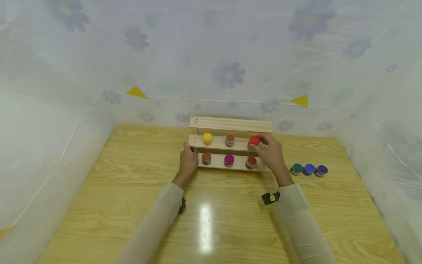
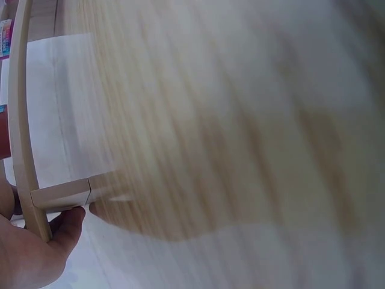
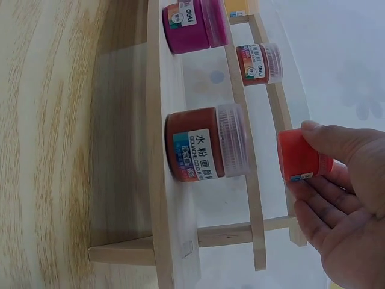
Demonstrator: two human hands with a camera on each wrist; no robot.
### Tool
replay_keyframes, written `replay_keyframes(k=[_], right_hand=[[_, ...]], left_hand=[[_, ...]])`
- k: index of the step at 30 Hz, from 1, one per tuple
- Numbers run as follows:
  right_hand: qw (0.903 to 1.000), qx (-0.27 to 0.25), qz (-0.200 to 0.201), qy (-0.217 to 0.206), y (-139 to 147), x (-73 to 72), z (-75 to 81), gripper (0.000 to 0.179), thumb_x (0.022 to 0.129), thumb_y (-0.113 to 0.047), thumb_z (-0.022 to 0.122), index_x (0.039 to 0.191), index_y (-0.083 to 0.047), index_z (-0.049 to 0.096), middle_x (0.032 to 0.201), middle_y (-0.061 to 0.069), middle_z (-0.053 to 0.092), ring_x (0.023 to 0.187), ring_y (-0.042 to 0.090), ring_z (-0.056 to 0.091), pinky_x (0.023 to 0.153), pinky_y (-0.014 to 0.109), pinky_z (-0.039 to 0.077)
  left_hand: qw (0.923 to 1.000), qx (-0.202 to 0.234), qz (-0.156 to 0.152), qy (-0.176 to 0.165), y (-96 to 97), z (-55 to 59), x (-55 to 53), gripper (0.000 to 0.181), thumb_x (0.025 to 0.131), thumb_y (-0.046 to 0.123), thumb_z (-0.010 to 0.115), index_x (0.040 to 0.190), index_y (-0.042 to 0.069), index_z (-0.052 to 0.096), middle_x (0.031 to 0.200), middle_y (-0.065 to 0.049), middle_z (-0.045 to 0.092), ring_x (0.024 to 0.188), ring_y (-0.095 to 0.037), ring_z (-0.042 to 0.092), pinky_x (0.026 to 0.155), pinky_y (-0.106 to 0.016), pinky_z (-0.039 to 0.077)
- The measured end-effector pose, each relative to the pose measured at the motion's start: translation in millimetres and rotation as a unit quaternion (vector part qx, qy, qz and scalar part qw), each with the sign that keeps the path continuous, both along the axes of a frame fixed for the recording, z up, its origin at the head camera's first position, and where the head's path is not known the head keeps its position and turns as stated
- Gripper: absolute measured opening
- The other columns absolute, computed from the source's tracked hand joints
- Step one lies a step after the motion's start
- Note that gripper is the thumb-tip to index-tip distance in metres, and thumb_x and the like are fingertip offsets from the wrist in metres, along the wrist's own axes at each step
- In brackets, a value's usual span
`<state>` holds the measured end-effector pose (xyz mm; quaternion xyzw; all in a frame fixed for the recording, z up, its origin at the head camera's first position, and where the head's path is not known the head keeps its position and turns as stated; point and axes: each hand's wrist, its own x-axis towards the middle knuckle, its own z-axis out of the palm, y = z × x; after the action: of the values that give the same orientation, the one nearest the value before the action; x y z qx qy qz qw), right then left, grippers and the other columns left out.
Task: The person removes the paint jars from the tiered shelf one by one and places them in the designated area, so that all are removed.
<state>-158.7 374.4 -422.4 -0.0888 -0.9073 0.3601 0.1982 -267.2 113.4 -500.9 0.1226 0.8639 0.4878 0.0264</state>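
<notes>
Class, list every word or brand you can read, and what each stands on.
"水粉画": lower right brown jar
"GOUACHE COLOUR": lower right brown jar
"deli": magenta jar
"deli": upper brown jar
Too small or blurred: remaining label print, including that on the red jar in the right hand.

Behind the wood-grain table [image 1: 235, 212] hangs a flowered sheet [image 1: 197, 55] (yellow triangles [image 1: 136, 92] on it).

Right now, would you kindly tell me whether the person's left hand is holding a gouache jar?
No, the left hand grips the left end of the three-tier wooden rack.
</notes>
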Motion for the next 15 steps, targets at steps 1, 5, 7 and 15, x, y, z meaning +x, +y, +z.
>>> replay_keyframes(k=[1,5,7,15], right_hand=[[1.0,-0.004,0.0,0.0,0,0.7,0.5,0.047,0.082,-0.024,0.075,0.12,0.0,0.059,0.116,0.021,0.063,0.108,0.037,0.059,0.094,0.054,0.044],[0.9999,-0.012,-0.001,-0.003,1,3.2,2.2,0.047,0.083,-0.025,0.074,0.122,-0.003,0.059,0.117,0.02,0.063,0.109,0.036,0.059,0.094,0.053,0.044],[0.9998,-0.018,0.0,-0.004,2,4.9,2.7,0.046,0.084,-0.025,0.073,0.122,-0.004,0.059,0.118,0.019,0.063,0.11,0.036,0.059,0.095,0.054,0.044],[0.9999,-0.014,-0.002,-0.004,6,13.6,2.1,0.042,0.085,-0.026,0.071,0.12,-0.006,0.059,0.12,0.017,0.061,0.113,0.036,0.057,0.094,0.054,0.045]], left_hand=[[1.0,0.0,-0.001,0.0,-0.2,-0.1,-0.1,0.019,0.1,0.013,0.044,0.116,0.003,0.039,0.11,-0.023,0.061,0.097,-0.033,0.064,0.073,-0.039,0.053],[1.0,-0.001,-0.005,-0.003,-0.2,0.4,-0.3,0.019,0.101,0.013,0.043,0.115,0.002,0.039,0.112,-0.025,0.06,0.096,-0.033,0.064,0.071,-0.037,0.053],[1.0,-0.002,-0.004,-0.004,0.0,1.4,0.0,0.018,0.1,0.012,0.043,0.115,0.002,0.039,0.113,-0.026,0.06,0.097,-0.033,0.065,0.071,-0.038,0.054],[1.0,-0.004,0.001,-0.008,0.3,1.5,0.6,0.02,0.1,0.012,0.043,0.117,0.002,0.039,0.116,-0.025,0.06,0.105,-0.035,0.063,0.079,-0.042,0.054]])
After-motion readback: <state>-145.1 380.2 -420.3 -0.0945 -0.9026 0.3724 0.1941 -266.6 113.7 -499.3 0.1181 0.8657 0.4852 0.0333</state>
